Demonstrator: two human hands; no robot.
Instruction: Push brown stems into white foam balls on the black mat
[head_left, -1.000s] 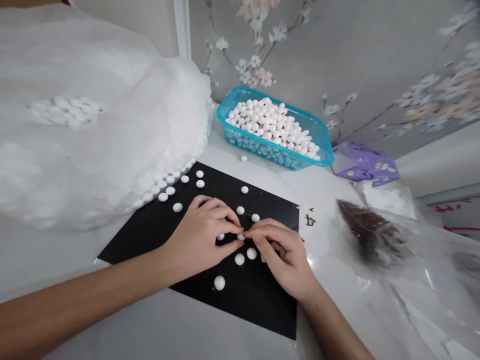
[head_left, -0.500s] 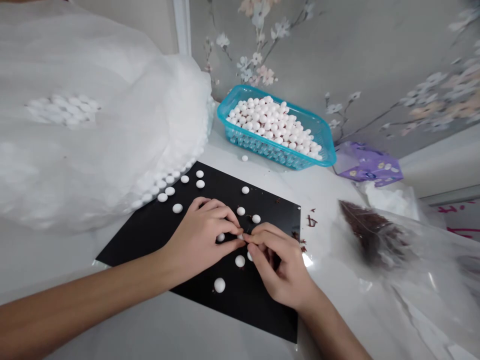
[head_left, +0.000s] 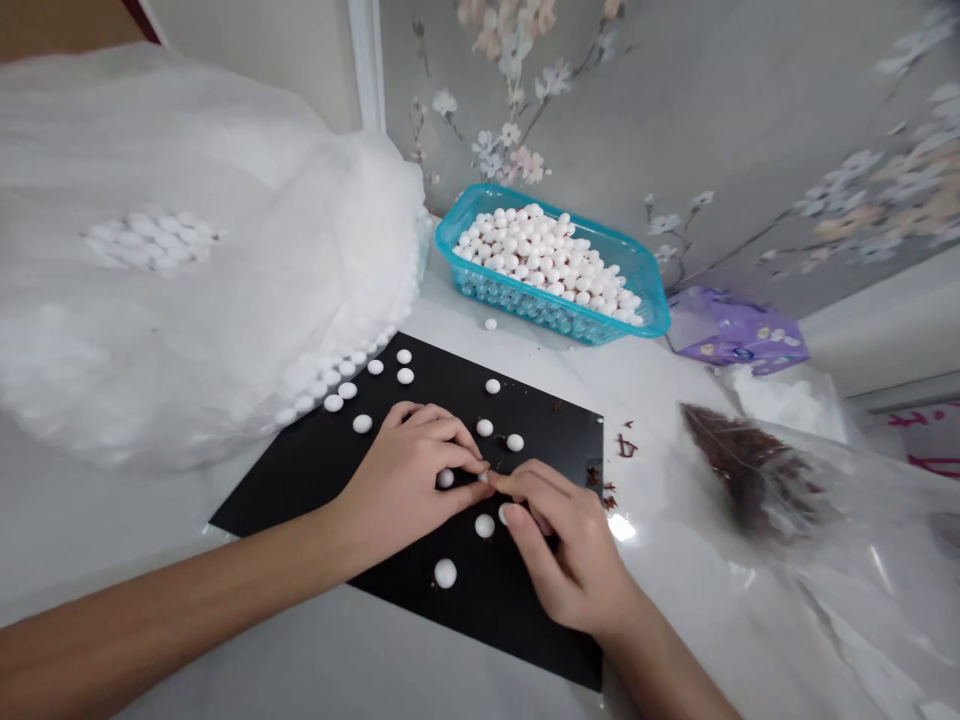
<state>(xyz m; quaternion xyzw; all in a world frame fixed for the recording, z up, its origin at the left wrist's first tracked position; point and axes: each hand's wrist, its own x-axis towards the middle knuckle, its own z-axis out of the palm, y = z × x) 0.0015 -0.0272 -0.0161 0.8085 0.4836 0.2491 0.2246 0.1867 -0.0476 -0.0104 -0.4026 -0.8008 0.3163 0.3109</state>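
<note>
My left hand [head_left: 416, 465] pinches a small white foam ball [head_left: 483, 478] between thumb and fingertips, above a black board [head_left: 300, 480]. From the other side, the index fingertip of my right hand [head_left: 566, 535] touches that ball. The right thumb is parted from the index finger, with nothing visible between them. Beside the right thumb rests a partly covered white ball [head_left: 505, 514]. Another ball [head_left: 445, 478] sits under my left hand's fingers. Several more lie around, among them a nearer one [head_left: 445, 573] with a tiny brown bit at its edge.
A blue basket [head_left: 555, 310] heaped with white balls stands against the flowered wall. At left bulges a big translucent bag [head_left: 225, 330] of balls. Brown star-shaped bits [head_left: 627, 447] lie by the board's right edge. Further right are a purple packet [head_left: 739, 330] and a clear bag [head_left: 739, 465] of brown pieces.
My right thumb has moved away from the index fingertip, widening the gap. The left hand keeps its pinch on the ball. The whole view has shifted slightly.
</note>
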